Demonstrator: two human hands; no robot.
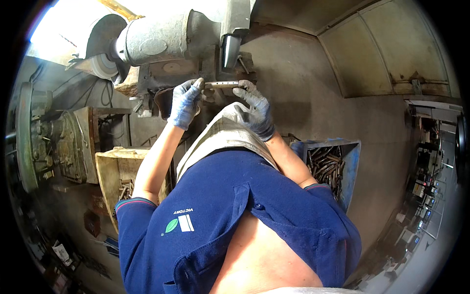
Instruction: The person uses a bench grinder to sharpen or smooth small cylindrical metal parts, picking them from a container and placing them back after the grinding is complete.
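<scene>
A slim metal rod with a row of small holes along its side lies level between my two gloved hands. The fingertips of my left hand pinch its left end. My right hand has thumb and fingers closed on the right end. Just beyond the rod stands a bench grinder with a big grey motor housing. The grinder's right guard has a shiny metal piece below it, above the rod and apart from it. A pale grinding wheel shows on the left side.
A pale bin holding metal parts stands by my left arm. At my right, a blue bin is heaped with dark metal rods. A greenish machine stands far left; metal panels rise at the back right.
</scene>
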